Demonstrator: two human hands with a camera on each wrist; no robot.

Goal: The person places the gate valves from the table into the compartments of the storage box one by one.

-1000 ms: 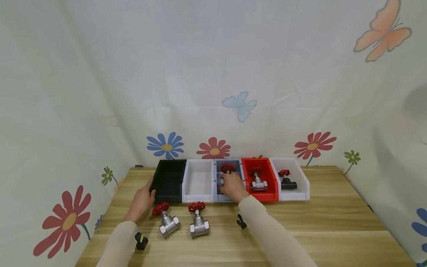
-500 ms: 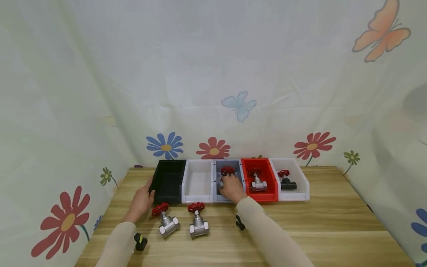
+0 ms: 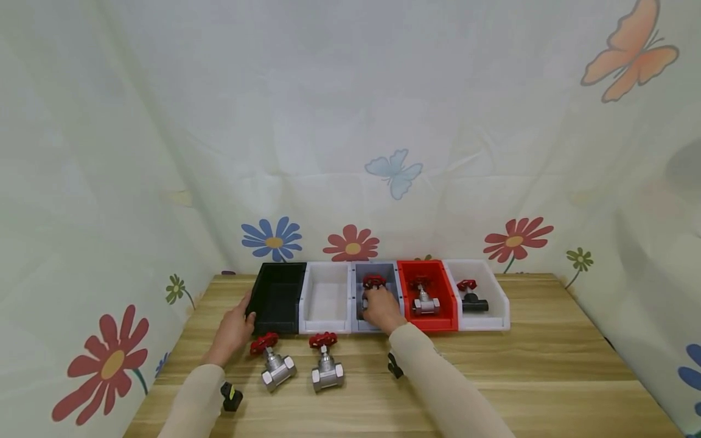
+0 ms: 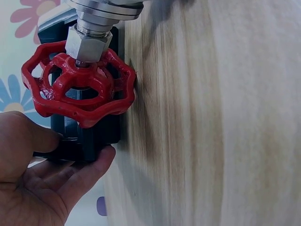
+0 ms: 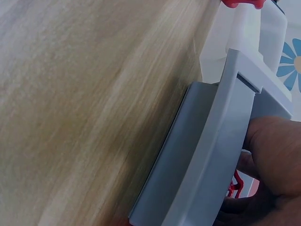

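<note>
At the left end of a row of bins, my left hand (image 3: 232, 331) grips the side wall of the black bin (image 3: 276, 304), thumb over the rim and fingers outside. My right hand (image 3: 383, 308) reaches into the grey bin (image 3: 364, 325) and holds a gate valve with a red handwheel (image 3: 375, 280); the hand covers most of its metal body. Two more steel valves, a tilted one (image 3: 277, 370) and a straighter one (image 3: 327, 370), lie on the table before the bins. A red handwheel (image 4: 70, 113) looms close in the left wrist view.
Between black and grey stands a white bin (image 3: 325, 325). The red bin (image 3: 429, 323) contains a steel valve (image 3: 425, 304); the far-right white bin (image 3: 484, 322) contains a valve with a black body (image 3: 473, 303). A patterned curtain (image 3: 306, 121) hangs behind the wooden table (image 3: 547, 365).
My right hand has shifted slightly within the grey bin, and less of the valve's silver body shows beside the fingers. My left hand stays on the black bin.
</note>
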